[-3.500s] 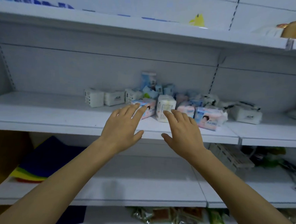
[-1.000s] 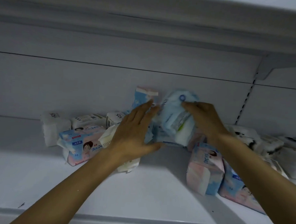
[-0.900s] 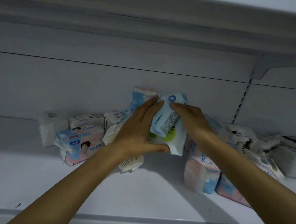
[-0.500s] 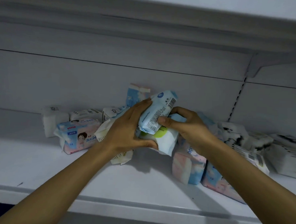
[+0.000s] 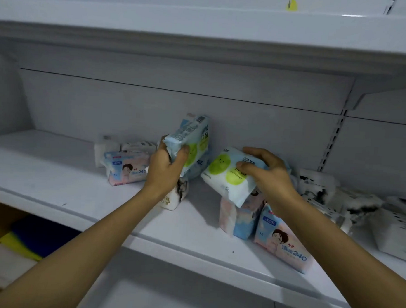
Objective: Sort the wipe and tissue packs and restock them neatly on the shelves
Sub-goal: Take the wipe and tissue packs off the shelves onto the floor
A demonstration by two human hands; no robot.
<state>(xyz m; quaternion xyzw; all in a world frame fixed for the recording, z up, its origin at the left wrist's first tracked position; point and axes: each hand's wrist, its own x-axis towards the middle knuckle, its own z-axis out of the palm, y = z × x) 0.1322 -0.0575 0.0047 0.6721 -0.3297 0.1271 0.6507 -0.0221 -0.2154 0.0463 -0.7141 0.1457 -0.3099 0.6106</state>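
Observation:
My left hand (image 5: 166, 169) grips a pale blue wipe pack with green circles (image 5: 193, 141), held upright above the white shelf (image 5: 66, 182). My right hand (image 5: 266, 173) holds a second wipe pack of the same kind (image 5: 226, 176), tilted, over the pile. Pink and blue tissue packs with a face print lie at the left (image 5: 126, 169) and at the right front (image 5: 284, 243). Another pink and blue pack (image 5: 236, 221) stands under my right hand. A small white pack (image 5: 174, 194) sits below my left wrist.
Small white packs (image 5: 136, 145) line the back wall at the left. Crumpled white packs with black print (image 5: 336, 198) lie to the right. A shelf board (image 5: 204, 24) hangs close overhead. Blue and yellow cloths (image 5: 35, 239) lie on the lower shelf at the left.
Both hands held one bundle together at the pile; they have now parted, each with its own green-circled wipe pack. The view has pulled back and shows the shelf's front edge.

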